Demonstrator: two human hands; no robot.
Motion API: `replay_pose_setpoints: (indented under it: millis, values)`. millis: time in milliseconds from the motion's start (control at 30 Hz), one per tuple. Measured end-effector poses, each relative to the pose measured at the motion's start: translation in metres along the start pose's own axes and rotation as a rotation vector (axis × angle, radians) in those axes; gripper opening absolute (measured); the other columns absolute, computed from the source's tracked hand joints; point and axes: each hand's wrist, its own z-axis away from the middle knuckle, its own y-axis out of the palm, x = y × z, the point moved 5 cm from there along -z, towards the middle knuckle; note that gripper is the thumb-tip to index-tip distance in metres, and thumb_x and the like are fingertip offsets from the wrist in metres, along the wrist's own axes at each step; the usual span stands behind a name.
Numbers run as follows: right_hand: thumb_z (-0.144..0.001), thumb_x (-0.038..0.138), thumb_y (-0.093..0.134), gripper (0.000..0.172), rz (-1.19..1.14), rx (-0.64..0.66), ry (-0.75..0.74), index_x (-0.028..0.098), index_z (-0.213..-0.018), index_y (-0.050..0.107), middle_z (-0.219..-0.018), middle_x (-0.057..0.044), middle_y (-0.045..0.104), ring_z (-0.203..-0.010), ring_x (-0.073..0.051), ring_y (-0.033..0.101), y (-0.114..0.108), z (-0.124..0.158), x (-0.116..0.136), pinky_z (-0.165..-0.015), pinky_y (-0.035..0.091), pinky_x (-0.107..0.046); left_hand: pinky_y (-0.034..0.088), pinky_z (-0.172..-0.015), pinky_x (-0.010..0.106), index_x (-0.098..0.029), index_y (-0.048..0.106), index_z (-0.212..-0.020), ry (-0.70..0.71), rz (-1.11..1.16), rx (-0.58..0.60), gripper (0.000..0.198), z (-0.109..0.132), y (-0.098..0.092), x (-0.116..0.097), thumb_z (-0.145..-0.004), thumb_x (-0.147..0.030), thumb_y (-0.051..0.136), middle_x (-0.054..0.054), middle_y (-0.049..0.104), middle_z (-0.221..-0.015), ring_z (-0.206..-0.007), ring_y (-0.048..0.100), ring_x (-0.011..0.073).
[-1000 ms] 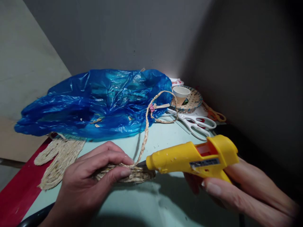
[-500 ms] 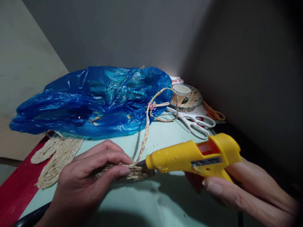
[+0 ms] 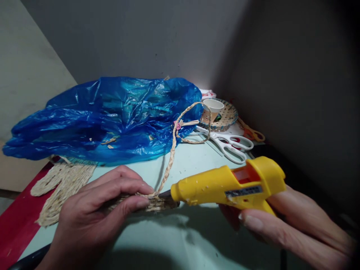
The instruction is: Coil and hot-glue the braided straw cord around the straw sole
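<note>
My left hand (image 3: 104, 208) pinches a piece made of coiled straw braid (image 3: 161, 204), with its edge turned toward me. From that edge a loose length of braided straw cord (image 3: 169, 161) rises and loops back, a pink clip (image 3: 176, 125) near its end. My right hand (image 3: 287, 221) is wrapped round the handle of a yellow glue gun (image 3: 208, 183). Its dark nozzle lies against the coiled piece, right where the cord meets it, close to my left fingertips. How far the coiled piece extends under my left hand is hidden.
A large blue plastic bag (image 3: 112, 116) lies across the back. Behind the cord are white-handled scissors (image 3: 230, 144), a woven basket (image 3: 229, 116), a paper cup (image 3: 213, 107) and orange-handled scissors (image 3: 254, 134). A flat braided straw piece (image 3: 60, 187) rests at the left, over a red strip (image 3: 17, 221).
The whole view has shifted slightly, so most things sit a little further left. Both hands keep their holds, and the nozzle stays at the joint between cord and coiled piece.
</note>
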Motion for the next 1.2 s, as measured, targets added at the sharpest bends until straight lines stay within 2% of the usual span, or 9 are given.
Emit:
replay_pose_setpoints:
  millis: [133,200,367,533,733,800,867,967,1200]
  values:
    - [-0.083,0.054,0.066,0.015,0.018,-0.018,-0.003,0.048,-0.092,0.076,-0.069,0.008,0.074,-0.051,-0.02,0.066,-0.001,-0.002,0.001,-0.053,0.063,-0.023,0.055,-0.063,0.016,-0.029,0.077,-0.084,0.008,-0.032,-0.042,0.023,0.0,-0.002,0.0,-0.075,-0.008,0.073,-0.007,0.075,-0.077,-0.067,0.071,0.0115]
    - [-0.084,0.053,0.065,0.014,0.057,-0.017,-0.009,0.045,-0.087,0.076,-0.068,0.008,0.074,-0.052,-0.019,0.066,-0.002,-0.001,0.001,-0.049,0.061,-0.02,0.055,-0.063,0.015,-0.03,0.077,-0.085,0.031,-0.036,-0.025,0.023,0.0,0.0,-0.002,-0.075,-0.009,0.074,-0.008,0.075,-0.077,-0.066,0.071,0.011]
    - [-0.086,0.048,0.063,0.01,0.095,-0.007,-0.031,0.047,-0.086,0.073,-0.064,0.011,0.074,-0.05,-0.017,0.065,-0.004,0.003,-0.001,-0.037,0.052,-0.015,0.05,-0.065,0.014,-0.032,0.076,-0.079,-0.125,0.018,-0.173,0.018,0.006,0.001,0.0,-0.077,-0.015,0.073,-0.011,0.071,-0.076,-0.067,0.066,0.0076]
    - [-0.088,0.048,0.062,0.012,0.09,0.003,-0.034,0.046,-0.09,0.073,-0.061,0.011,0.073,-0.046,-0.016,0.064,-0.004,0.005,0.0,-0.034,0.05,-0.016,0.047,-0.069,0.014,-0.033,0.076,-0.077,-0.144,0.027,-0.181,0.018,0.008,0.005,0.0,-0.077,-0.016,0.073,-0.012,0.071,-0.076,-0.069,0.065,0.007]
    - [-0.089,0.05,0.063,0.009,0.095,-0.026,-0.065,0.047,-0.086,0.071,-0.062,0.014,0.071,-0.045,-0.012,0.064,-0.005,-0.001,0.005,-0.035,0.049,-0.011,0.049,-0.063,0.019,-0.034,0.075,-0.079,-0.19,-0.003,-0.147,0.016,0.01,0.001,0.006,-0.079,-0.018,0.071,-0.009,0.071,-0.078,-0.07,0.067,0.0115]
    - [-0.09,0.051,0.062,0.009,0.109,-0.028,-0.091,0.048,-0.088,0.07,-0.064,0.015,0.072,-0.046,-0.013,0.065,-0.004,-0.001,0.006,-0.034,0.05,-0.012,0.051,-0.058,0.02,-0.035,0.075,-0.08,-0.147,-0.055,-0.11,0.015,0.01,-0.001,0.009,-0.08,-0.021,0.071,-0.009,0.071,-0.077,-0.068,0.069,0.0126]
    - [-0.091,0.052,0.06,0.011,0.116,-0.043,-0.108,0.048,-0.087,0.07,-0.068,0.015,0.074,-0.049,-0.014,0.067,-0.005,0.0,0.005,-0.035,0.051,-0.012,0.052,-0.053,0.019,-0.037,0.074,-0.084,-0.046,-0.116,-0.065,0.016,0.009,-0.003,0.012,-0.081,-0.022,0.07,-0.009,0.072,-0.076,-0.064,0.072,0.0128]
    - [-0.092,0.054,0.058,0.014,0.113,-0.039,-0.097,0.047,-0.088,0.069,-0.069,0.015,0.075,-0.051,-0.014,0.069,-0.005,0.002,0.004,-0.036,0.053,-0.013,0.056,-0.053,0.017,-0.038,0.073,-0.091,0.06,-0.149,-0.016,0.021,0.01,-0.007,0.02,-0.08,-0.02,0.069,-0.009,0.073,-0.079,-0.065,0.074,0.0127]
    - [-0.092,0.054,0.057,0.013,0.123,-0.03,-0.12,0.047,-0.089,0.068,-0.067,0.016,0.075,-0.051,-0.016,0.069,-0.005,0.0,0.006,-0.036,0.055,-0.015,0.059,-0.048,0.019,-0.036,0.074,-0.094,0.133,-0.133,0.019,0.024,0.015,-0.013,0.032,-0.079,-0.018,0.07,-0.007,0.075,-0.081,-0.066,0.076,0.0152]
